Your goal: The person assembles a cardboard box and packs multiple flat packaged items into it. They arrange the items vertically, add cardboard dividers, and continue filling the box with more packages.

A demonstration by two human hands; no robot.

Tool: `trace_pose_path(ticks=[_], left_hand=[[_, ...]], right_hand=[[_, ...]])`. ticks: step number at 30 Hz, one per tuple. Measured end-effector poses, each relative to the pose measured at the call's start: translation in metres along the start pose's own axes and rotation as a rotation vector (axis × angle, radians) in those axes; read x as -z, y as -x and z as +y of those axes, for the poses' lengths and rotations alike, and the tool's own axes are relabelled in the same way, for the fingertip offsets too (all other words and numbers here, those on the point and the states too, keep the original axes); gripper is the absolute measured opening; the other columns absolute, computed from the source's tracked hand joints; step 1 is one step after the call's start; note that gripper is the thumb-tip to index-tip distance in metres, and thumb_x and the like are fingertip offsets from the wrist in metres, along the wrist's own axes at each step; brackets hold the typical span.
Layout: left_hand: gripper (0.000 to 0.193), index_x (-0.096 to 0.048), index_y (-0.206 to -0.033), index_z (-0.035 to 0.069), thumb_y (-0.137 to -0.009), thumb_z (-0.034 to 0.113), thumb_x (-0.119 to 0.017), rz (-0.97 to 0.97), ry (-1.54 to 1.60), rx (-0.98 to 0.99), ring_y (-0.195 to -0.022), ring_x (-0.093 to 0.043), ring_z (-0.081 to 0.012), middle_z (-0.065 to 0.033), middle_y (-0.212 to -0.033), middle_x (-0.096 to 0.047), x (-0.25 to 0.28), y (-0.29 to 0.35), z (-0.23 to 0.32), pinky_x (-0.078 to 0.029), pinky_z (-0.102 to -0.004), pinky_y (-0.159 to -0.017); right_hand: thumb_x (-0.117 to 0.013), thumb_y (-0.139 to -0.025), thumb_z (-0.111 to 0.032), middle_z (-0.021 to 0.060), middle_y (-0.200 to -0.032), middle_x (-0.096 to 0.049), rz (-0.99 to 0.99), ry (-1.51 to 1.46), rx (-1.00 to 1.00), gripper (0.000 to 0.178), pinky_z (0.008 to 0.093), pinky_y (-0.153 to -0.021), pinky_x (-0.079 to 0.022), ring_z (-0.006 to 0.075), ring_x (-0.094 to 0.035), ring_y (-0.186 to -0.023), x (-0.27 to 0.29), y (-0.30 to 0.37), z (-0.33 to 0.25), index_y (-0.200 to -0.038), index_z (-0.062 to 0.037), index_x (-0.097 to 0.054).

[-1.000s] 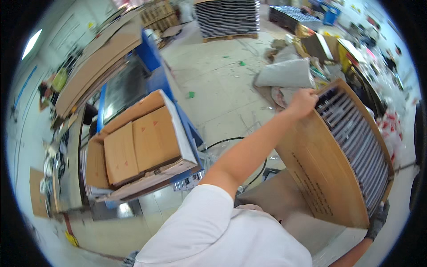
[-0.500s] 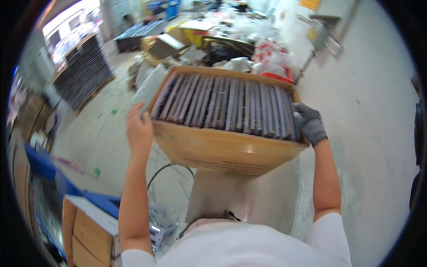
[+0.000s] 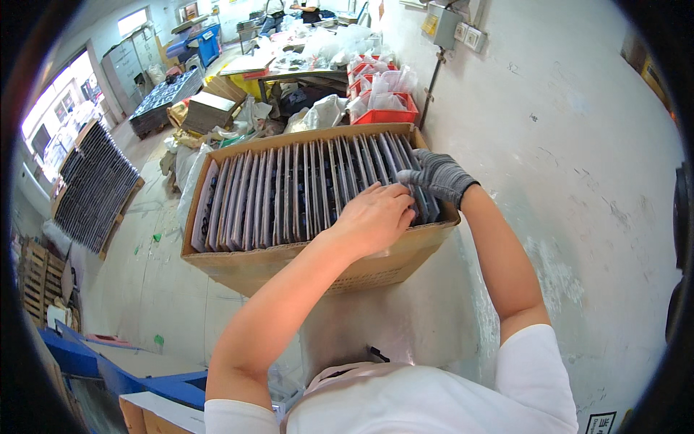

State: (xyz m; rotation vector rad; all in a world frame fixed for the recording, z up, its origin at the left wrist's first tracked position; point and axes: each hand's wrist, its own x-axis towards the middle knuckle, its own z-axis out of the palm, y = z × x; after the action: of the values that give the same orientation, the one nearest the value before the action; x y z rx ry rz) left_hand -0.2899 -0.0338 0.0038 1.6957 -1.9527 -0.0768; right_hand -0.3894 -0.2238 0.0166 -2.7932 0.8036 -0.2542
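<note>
Head view — right-end panels (image 3: 377, 158) beneath the fingers (image 3: 395, 192)

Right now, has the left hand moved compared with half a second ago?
Yes, to the right: against the front red bin, the left hand was well to its left; now it appears almost directly below.

The lower parts of upright flat panels (image 3: 289, 192) are hidden inside a cardboard box (image 3: 231, 269), its near wall partly masked by the person's left forearm (image 3: 296, 289), while the left hand (image 3: 377, 213) covers several panels' upper edges. At lower left, the picture's edge crops a second carton (image 3: 163, 410); in the background, a co-worker's head is out of frame above a dark-clad torso (image 3: 310, 14), and the bagged contents of red bins (image 3: 390, 116) are too small to identify.
</note>
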Motion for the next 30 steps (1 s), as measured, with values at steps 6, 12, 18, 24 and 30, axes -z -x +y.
trace_pose_path(ticks=[6,12,18,24,30], left_hand=[[0.025,-0.066,-0.110,0.004,-0.091,0.015,-0.053,0.099,0.055,0.057,-0.105,-0.060,-0.0291,-0.0101,-0.112,-0.060,-0.002,0.012,-0.008,-0.047,-0.0387,-0.091],[0.024,-0.068,-0.109,0.007,-0.090,0.015,-0.055,0.054,0.011,-0.015,-0.106,-0.060,-0.0276,-0.0095,-0.115,-0.060,0.007,0.015,-0.009,-0.047,-0.0378,-0.093],[0.024,-0.069,-0.109,0.008,-0.090,0.014,-0.055,0.102,0.029,0.004,-0.107,-0.059,-0.0274,-0.0097,-0.116,-0.060,0.005,0.017,-0.009,-0.047,-0.0379,-0.094],[0.025,-0.069,-0.109,0.010,-0.089,0.013,-0.055,0.090,0.013,0.001,-0.106,-0.060,-0.0270,-0.0096,-0.116,-0.060,0.006,0.017,-0.009,-0.048,-0.0377,-0.091],[0.023,-0.068,-0.107,0.010,-0.087,0.012,-0.057,0.113,-0.012,-0.003,-0.104,-0.060,-0.0254,-0.0073,-0.111,-0.060,0.005,0.018,-0.010,-0.050,-0.0367,-0.088]], right_hand=[[-0.067,-0.076,-0.061,0.0292,-0.122,-0.058,-0.190,0.134,-0.078,0.093,0.0417,-0.097,-0.046,0.0404,-0.057,-0.114,0.004,-0.004,-0.014,-0.135,0.0068,-0.042],[-0.068,-0.079,-0.053,0.0271,-0.109,-0.062,-0.166,0.137,0.002,0.069,0.0439,-0.090,-0.049,0.0410,-0.061,-0.103,0.004,-0.004,-0.002,-0.118,0.0030,-0.051],[-0.069,-0.080,-0.049,0.0249,-0.106,-0.065,-0.052,-0.032,0.044,0.060,0.0444,-0.089,-0.048,0.0400,-0.061,-0.102,0.001,-0.003,0.007,-0.111,0.0009,-0.055],[-0.070,-0.078,-0.051,0.0245,-0.105,-0.065,-0.099,0.049,-0.021,0.063,0.0433,-0.088,-0.049,0.0392,-0.062,-0.100,0.005,-0.002,-0.002,-0.111,-0.0003,-0.056],[-0.070,-0.078,-0.052,0.0257,-0.104,-0.065,-0.129,0.061,-0.016,0.064,0.0440,-0.088,-0.049,0.0399,-0.063,-0.100,0.007,-0.003,-0.005,-0.111,0.0013,-0.055]])
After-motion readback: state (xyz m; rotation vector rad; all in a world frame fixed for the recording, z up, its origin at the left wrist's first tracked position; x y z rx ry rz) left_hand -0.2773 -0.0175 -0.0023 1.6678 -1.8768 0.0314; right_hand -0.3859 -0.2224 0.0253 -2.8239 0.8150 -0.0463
